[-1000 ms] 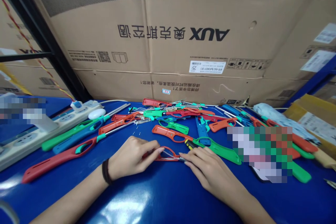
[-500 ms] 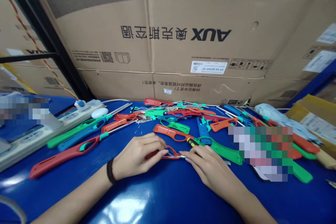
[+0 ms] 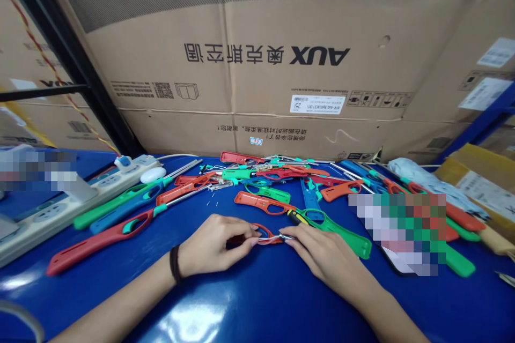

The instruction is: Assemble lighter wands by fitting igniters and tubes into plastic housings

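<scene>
While pinched shut on one red lighter shell (image 3: 263, 234), left hand (image 3: 213, 246) and right hand (image 3: 322, 252) over blue table (image 3: 249, 300).

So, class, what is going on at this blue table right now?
A person works with both bare hands on a small red plastic part lying on the blue table. The left hand pinches it from the left, while the right hand holds a thin metal piece at its right end. Behind them lies a scatter of red, green and blue lighter casings, with a white power strip to the left and large cardboard boxes at the back.
</scene>
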`<state>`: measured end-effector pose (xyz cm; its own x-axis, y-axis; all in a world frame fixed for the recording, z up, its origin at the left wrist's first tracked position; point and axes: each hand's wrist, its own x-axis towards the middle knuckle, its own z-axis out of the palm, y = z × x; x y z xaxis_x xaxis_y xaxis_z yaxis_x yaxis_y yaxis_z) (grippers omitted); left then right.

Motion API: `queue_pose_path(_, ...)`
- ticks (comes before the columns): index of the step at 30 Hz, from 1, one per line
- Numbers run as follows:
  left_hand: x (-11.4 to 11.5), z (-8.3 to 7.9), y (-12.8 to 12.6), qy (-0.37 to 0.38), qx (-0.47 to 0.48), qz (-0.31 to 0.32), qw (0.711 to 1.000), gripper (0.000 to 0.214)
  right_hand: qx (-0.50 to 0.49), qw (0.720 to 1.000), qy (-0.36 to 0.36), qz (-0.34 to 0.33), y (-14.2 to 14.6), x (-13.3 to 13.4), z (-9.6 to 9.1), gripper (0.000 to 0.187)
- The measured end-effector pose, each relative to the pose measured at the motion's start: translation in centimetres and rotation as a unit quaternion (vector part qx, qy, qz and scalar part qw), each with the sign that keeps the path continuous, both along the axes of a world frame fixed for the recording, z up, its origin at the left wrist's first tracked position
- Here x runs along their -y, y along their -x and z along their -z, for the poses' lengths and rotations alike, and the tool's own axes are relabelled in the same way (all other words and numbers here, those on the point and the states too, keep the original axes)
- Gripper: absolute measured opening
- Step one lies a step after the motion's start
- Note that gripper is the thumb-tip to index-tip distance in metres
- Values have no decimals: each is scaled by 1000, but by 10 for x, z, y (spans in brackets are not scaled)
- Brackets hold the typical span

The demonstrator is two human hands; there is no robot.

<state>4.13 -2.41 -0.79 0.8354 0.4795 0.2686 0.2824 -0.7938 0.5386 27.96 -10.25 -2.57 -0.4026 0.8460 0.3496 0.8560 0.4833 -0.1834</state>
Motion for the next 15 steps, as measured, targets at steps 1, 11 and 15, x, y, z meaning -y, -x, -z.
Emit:
queue_pose_path(1,1,1,0,6,17,-6,1000,19,-14,1000,13,3,0,0,-1,22)
queue_pose_path(11,12,3,-11,-52,23,-23,998,23,-43,998,37,2,-1,1,0,19)
queue_pose_path(15,16,6,-15,-79,6,2,997,33,-46,998,45,0,0,1,0,18)
